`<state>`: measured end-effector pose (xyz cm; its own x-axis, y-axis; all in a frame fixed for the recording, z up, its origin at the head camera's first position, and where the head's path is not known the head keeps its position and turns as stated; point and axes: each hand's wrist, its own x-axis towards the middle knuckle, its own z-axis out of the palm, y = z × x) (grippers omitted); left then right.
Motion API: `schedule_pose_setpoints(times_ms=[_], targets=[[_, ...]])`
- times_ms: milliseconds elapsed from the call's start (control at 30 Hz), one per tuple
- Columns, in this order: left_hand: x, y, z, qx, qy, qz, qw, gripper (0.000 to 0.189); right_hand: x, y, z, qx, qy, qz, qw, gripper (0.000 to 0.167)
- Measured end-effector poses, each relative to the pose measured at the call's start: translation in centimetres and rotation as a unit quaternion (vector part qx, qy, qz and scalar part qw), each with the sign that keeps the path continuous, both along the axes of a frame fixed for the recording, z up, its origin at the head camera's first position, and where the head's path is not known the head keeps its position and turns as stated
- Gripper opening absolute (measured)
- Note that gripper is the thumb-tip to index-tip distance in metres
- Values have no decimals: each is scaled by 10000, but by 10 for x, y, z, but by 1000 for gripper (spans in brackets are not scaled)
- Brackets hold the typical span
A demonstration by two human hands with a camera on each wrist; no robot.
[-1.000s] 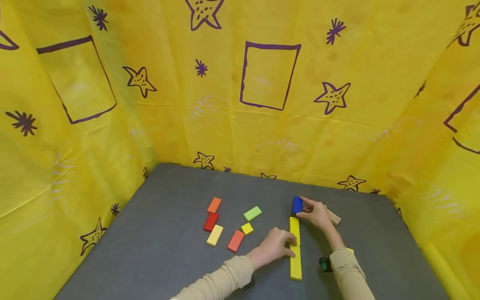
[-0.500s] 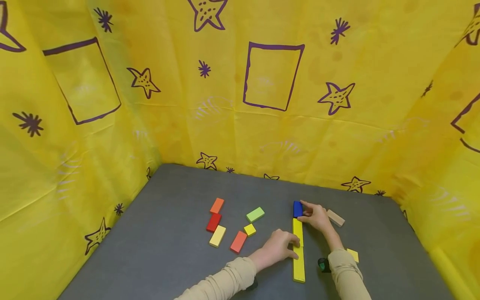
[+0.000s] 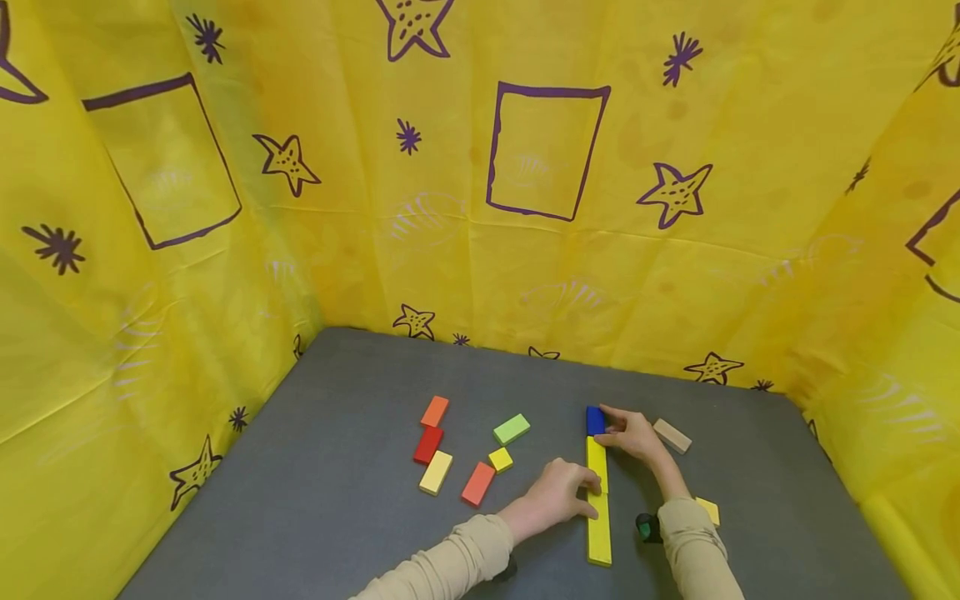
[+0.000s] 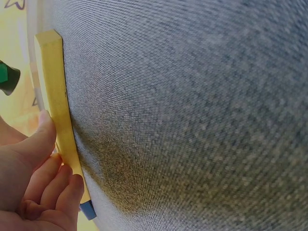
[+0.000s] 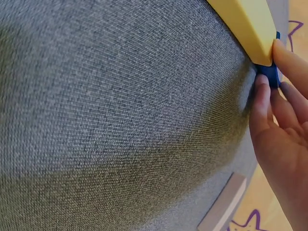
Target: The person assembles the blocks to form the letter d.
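Two long yellow blocks (image 3: 598,533) lie end to end in a row on the dark table. A blue block (image 3: 595,421) sits against the row's far end and lines up with it. My right hand (image 3: 633,435) holds the blue block from the right side, fingertips on it in the right wrist view. Around the joint between the yellow blocks, my left hand (image 3: 553,492) holds them with thumb and curled fingers. In the left wrist view the thumb lies against the yellow block (image 4: 57,91), and the other fingers bend beneath it.
Left of the row lie loose blocks: orange (image 3: 435,411), red (image 3: 428,445), cream (image 3: 436,472), coral (image 3: 477,484), small yellow (image 3: 500,459) and green (image 3: 512,428). A beige block (image 3: 672,436) and a pale yellow block (image 3: 708,511) lie right. Yellow patterned cloth (image 3: 450,267) encloses the table.
My right hand has brought the blue block down and slightly towards me, against the yellow row's far end. My left hand keeps its place on the row. The head view has shifted slightly.
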<state>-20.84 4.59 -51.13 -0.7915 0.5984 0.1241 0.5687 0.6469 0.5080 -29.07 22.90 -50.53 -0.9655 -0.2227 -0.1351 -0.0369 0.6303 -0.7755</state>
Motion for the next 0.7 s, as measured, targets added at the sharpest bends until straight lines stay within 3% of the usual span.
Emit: schedule_pose_setpoints(times_ms=[500, 700], targets=[[-1, 0, 1, -21, -210, 61, 9998, 25, 1, -1, -2, -195, -164, 49, 9997, 68], [0, 1, -1, -62, -127, 72, 9999, 26, 2, 1, -4, -305, -149, 51, 9994, 68]])
